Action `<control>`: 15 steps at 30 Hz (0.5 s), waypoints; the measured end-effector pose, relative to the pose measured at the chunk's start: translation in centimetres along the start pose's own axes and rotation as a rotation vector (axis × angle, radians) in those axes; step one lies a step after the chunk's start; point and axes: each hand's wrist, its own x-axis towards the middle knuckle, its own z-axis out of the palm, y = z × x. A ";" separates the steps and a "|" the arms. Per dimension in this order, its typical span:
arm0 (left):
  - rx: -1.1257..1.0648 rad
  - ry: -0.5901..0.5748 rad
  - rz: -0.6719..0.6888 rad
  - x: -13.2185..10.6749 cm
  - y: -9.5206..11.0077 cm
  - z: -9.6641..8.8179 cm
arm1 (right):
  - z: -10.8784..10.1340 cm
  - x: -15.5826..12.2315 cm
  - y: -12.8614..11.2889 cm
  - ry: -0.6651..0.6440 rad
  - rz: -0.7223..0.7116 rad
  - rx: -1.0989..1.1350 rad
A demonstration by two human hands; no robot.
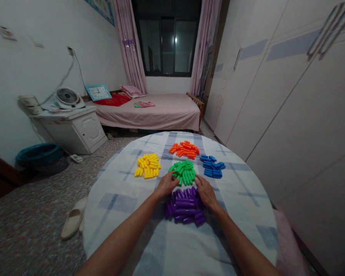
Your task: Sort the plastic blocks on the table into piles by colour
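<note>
A pile of green plastic pieces (186, 172), small and rod-like, lies mid-table between my two hands. My left hand (167, 184) is at the pile's left edge, its thumb and fingers slightly apart and fingertips touching the green pieces. On the opposite side, my right hand (206, 191) rests with fingers stretched out against the right edge. Just below, between my wrists, sits a heap of larger-looking purple pieces (185, 206). Yellow pieces (148, 166) lie to the left, orange pieces (185, 149) behind, and blue pieces (212, 167) to the right.
The round table (117, 230) wears a checked white-and-blue cloth. Beyond it stands a bed (166, 115) under a window. White wardrobes (276, 96) line the right side. At the left are a cabinet (89, 130) bearing a fan (67, 96), a bin (38, 154) and a slipper (72, 222).
</note>
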 end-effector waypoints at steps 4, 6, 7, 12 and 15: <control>-0.078 0.100 -0.008 1.0 -0.5 0.0 | -0.2 -0.1 0.2 0.024 0.021 0.077; -0.090 0.204 -0.029 1.2 -1.2 -0.3 | -0.4 -0.2 0.5 0.055 0.031 0.138; -0.101 0.257 -0.046 1.3 -1.6 -0.4 | -0.5 -0.2 0.7 0.078 0.030 0.161; -0.242 0.351 -0.065 1.8 -3.4 0.2 | -0.3 -0.7 1.1 0.137 -0.022 0.163; -0.399 0.397 -0.059 1.9 -4.0 0.8 | -0.3 -1.0 1.1 0.149 -0.014 0.206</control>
